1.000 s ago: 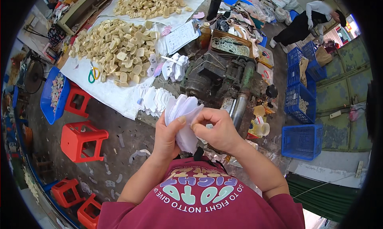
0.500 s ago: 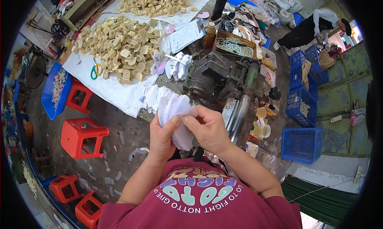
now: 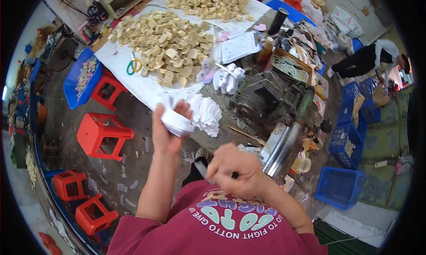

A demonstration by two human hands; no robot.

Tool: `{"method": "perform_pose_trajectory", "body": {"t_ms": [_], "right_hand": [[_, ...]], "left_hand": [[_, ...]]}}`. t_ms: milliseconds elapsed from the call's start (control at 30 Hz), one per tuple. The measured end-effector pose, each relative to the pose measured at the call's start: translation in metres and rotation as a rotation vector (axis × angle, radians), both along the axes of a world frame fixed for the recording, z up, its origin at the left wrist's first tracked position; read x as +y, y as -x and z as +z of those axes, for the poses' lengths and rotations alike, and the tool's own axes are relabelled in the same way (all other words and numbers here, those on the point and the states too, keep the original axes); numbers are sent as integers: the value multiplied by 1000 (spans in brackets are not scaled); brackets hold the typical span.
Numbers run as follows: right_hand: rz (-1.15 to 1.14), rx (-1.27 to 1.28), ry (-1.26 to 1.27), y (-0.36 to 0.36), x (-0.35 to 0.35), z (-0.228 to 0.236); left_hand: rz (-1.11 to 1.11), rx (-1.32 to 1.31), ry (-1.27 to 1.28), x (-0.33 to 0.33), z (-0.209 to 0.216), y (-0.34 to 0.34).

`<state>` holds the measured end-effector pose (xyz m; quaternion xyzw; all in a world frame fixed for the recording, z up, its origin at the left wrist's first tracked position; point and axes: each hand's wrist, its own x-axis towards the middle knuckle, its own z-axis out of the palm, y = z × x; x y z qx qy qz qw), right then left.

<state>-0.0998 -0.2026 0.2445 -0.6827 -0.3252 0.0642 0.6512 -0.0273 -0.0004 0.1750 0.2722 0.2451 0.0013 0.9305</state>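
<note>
- Currently, in the head view, the left hand (image 3: 165,138) is raised with its palm turned up, thumb on one side and fingers on the other, gripping a white stack (image 3: 176,121) of thin pieces between them.
- That stack slants, its long axis running from upper left to lower right, so that its lower end points roughly toward the right hand (image 3: 239,168).
- Seen from the right hand, the stack lies up and to the left, with a clear gap between the two; the left hand is plainly the nearer, being in contact with it.
- The right hand hangs low in front of the maroon shirt (image 3: 177,237), fingers curled in; a pale narrow piece (image 3: 201,169) juts from them on the left and appears to be pinched there.
- Just beyond the stack, to its right, spreads a row of white pieces (image 3: 207,116); the dark machine (image 3: 262,95) stands farther right.
- Blur smears the right hand, so I cannot tell what the pale piece is, nor whether the dark spot at the palm is an object or a gap.
- Part of the left fingers is hidden behind the stack, whose upper end is blurred too.
</note>
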Motion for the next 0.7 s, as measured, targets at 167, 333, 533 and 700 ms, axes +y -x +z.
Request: {"method": "perform_pose_trajectory", "body": {"t_ms": [167, 333, 533, 700], "right_hand": [[-209, -368, 960, 22, 30, -52], [-476, -389, 632, -8, 18, -34], [-585, -434, 588, -18, -12, -20], [-650, -475, 611, -12, -29, -15]], "left_hand": [[-69, -267, 192, 36, 13, -10], [-284, -301, 372, 1, 34, 10], [-467, -227, 467, -47, 63, 24], [-576, -231, 471, -72, 60, 22]]}}
